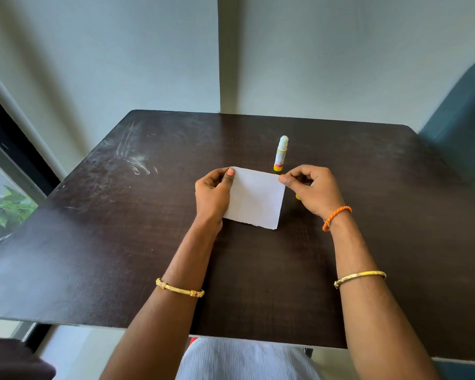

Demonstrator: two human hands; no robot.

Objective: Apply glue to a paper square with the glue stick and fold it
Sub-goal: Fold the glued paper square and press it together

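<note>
A white paper square [257, 200] is held up over the middle of the dark table [121, 215], its lower edge close to the tabletop. My left hand [213, 196] pinches its upper left corner, thumb on the front. My right hand [311, 189] pinches its upper right corner between thumb and forefinger. A small yellow object [297, 198] peeks out under my right hand; what it is I cannot tell. The glue stick [280, 154], white with a yellow base, stands upright just behind the paper, apart from both hands.
A white wall with a corner post runs behind the table. A dark teal chair [461, 127] stands at the right. At the left there is a window frame with green leaves [3, 212] outside. White scuff marks [137, 160] mark the table's left part.
</note>
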